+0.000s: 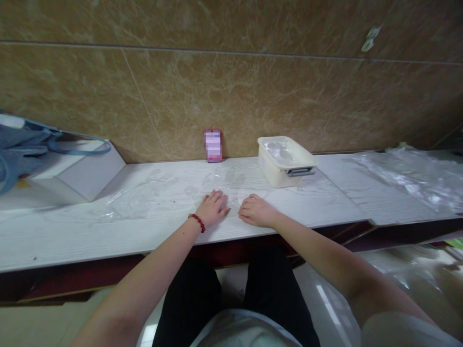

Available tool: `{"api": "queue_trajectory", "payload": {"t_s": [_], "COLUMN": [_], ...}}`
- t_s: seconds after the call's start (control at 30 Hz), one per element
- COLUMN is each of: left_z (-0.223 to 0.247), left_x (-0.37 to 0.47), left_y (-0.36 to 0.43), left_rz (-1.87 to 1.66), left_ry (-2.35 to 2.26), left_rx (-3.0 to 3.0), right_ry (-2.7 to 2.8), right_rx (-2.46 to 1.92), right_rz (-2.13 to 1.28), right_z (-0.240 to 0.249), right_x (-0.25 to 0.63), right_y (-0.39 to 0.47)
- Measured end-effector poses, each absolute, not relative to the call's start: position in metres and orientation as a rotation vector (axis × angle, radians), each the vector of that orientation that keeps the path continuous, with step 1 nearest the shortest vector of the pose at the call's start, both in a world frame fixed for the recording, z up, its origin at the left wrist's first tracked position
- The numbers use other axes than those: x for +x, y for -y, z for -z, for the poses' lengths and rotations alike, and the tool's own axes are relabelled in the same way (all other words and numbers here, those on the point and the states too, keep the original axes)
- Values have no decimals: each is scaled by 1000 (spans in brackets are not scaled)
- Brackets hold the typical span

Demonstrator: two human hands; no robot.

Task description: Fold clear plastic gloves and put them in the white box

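Note:
My left hand [213, 207], with a red bead bracelet at the wrist, rests palm down with fingers spread on the white wood-grain table [173, 231]. Just right of it, my right hand [257, 210] lies on the tabletop with its fingers curled together; whatever may be under them is hidden. A thin clear plastic piece [220, 182] lies flat beyond both hands. Behind it a phone [213, 145] leans upright against the wall. To the right stands a cream bin [271, 166] with a grey handle and clear plastic inside.
More clear plastic [133, 200] lies flat at the left. A white box [90, 173] stands at the far left beside a blue strapped item [21, 149]. Crumpled plastic bags [423, 173] cover the right end. A brown marbled wall [181, 96] bounds the back.

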State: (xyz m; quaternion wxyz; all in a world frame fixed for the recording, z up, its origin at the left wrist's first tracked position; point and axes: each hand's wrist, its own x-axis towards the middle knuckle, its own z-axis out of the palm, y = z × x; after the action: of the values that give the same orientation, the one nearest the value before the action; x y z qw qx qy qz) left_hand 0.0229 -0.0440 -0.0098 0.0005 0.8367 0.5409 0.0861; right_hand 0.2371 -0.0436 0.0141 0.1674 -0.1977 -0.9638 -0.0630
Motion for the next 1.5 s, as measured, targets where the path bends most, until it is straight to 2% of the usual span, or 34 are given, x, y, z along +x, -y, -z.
{"api": "queue_trajectory", "payload": {"t_s": [0.17, 0.3, 0.47, 0.6, 0.93, 1.5], "left_z": [13, 15, 18, 18, 17, 18], "left_x": [23, 23, 25, 25, 26, 25], "left_y": [47, 47, 48, 48, 50, 49], "left_rz": [-227, -204, -194, -191, -220, -263], "left_ry": [-1711, -1731, -1767, -1768, -1754, -1745], "left_rx": [2634, 2652, 2651, 2686, 2726, 2699], "right_ry": [2733, 2632, 2459, 2591, 2811, 2767], "right_rx": [-503, -539, -868, -866, -985, -1317], "right_rz": [110, -95, -433, -575, -237, -202], "right_z": [-12, -18, -28, -20, 4, 11], "right_x": [248, 248, 208, 172, 178, 171], "right_y": [52, 49, 27, 6, -33, -82]}}
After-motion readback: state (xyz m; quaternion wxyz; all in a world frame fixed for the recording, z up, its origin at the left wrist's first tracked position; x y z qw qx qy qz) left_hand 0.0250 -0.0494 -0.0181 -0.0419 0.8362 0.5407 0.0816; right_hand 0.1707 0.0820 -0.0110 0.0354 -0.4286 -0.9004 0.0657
